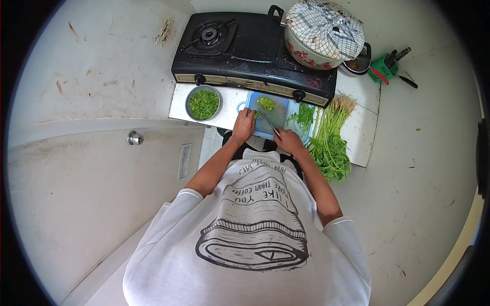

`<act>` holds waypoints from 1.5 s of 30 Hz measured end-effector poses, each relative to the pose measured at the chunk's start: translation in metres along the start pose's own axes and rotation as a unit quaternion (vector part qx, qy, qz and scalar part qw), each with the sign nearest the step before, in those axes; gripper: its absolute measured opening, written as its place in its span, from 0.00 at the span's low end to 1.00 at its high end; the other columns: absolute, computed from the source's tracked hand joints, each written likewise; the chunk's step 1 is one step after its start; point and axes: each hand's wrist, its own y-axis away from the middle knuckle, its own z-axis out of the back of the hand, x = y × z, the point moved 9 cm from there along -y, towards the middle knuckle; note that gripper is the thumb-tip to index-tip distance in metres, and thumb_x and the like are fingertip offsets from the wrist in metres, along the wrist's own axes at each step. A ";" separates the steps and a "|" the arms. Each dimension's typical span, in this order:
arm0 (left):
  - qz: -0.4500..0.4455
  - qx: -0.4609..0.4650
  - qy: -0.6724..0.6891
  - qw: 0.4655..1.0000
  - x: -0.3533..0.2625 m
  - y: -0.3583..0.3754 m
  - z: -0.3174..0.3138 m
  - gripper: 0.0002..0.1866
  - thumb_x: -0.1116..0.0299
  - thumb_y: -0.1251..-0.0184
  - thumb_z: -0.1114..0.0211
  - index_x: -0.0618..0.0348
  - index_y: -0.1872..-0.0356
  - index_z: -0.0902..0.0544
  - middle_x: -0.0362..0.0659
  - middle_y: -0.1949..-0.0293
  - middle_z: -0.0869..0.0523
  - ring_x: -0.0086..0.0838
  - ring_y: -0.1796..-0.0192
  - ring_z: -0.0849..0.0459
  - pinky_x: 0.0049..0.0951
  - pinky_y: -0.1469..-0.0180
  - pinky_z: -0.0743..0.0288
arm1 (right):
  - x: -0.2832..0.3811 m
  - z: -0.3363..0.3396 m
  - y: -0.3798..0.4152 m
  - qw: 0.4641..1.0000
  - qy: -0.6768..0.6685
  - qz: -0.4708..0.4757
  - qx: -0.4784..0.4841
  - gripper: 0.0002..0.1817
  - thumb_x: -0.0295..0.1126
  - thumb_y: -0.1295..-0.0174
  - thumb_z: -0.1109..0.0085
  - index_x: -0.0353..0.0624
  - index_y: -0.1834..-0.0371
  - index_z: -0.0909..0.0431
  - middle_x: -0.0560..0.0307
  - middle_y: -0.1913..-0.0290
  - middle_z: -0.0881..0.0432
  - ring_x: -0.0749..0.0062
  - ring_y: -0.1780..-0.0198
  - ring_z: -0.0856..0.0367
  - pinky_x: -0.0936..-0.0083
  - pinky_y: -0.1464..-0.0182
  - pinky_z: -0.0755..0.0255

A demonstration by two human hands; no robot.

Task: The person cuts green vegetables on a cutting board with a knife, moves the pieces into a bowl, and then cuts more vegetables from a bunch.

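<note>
My left hand (244, 125) is closed around green stems (256, 115), whose cut ends poke out beside the fingers. In my right hand (289, 142) is a knife (268, 122), its blade slanting toward those stems over a blue cutting board (279, 106). A small heap of chopped greens (266, 103) lies on the board just beyond the blade. Leafy sprigs (305, 116) rest on the board's right part. Right of it lies a bunch of long-stemmed leafy greens (329, 150) with roots attached. Left of the board stands a grey bowl (220, 108) filled with chopped greens (203, 104).
A black two-burner stove (250, 46) stands behind the board. On its right side sits a floral pot (309, 55) covered with a checked cloth (326, 28). Farther right are a dark-handled pan (361, 62) and a green basket (378, 69) with utensils. A wall borders the left.
</note>
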 end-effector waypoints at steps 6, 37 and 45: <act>0.046 -0.040 0.034 0.998 -0.003 0.001 -0.003 0.15 0.78 0.35 0.35 0.65 0.47 0.18 0.55 0.52 0.19 0.53 0.49 0.21 0.48 0.42 0.24 | 0.007 -0.013 0.000 1.000 0.008 -0.008 0.022 0.23 0.47 0.27 0.47 0.37 0.49 0.17 0.33 0.58 0.12 0.37 0.54 0.11 0.45 0.48 0.17; 0.070 -0.043 0.017 0.996 -0.004 -0.001 -0.003 0.16 0.77 0.36 0.35 0.59 0.47 0.15 0.52 0.54 0.19 0.52 0.52 0.22 0.48 0.44 0.24 | 0.014 -0.013 -0.010 0.996 0.055 0.044 -0.049 0.27 0.49 0.20 0.54 0.31 0.57 0.20 0.33 0.68 0.12 0.37 0.64 0.10 0.47 0.57 0.16; 0.075 -0.068 0.030 0.994 -0.007 -0.002 0.002 0.14 0.78 0.37 0.34 0.61 0.50 0.13 0.53 0.55 0.17 0.53 0.52 0.20 0.48 0.45 0.24 | 0.023 -0.019 -0.041 0.993 0.062 0.067 -0.078 0.25 0.47 0.21 0.51 0.32 0.59 0.19 0.36 0.67 0.11 0.40 0.63 0.10 0.50 0.56 0.16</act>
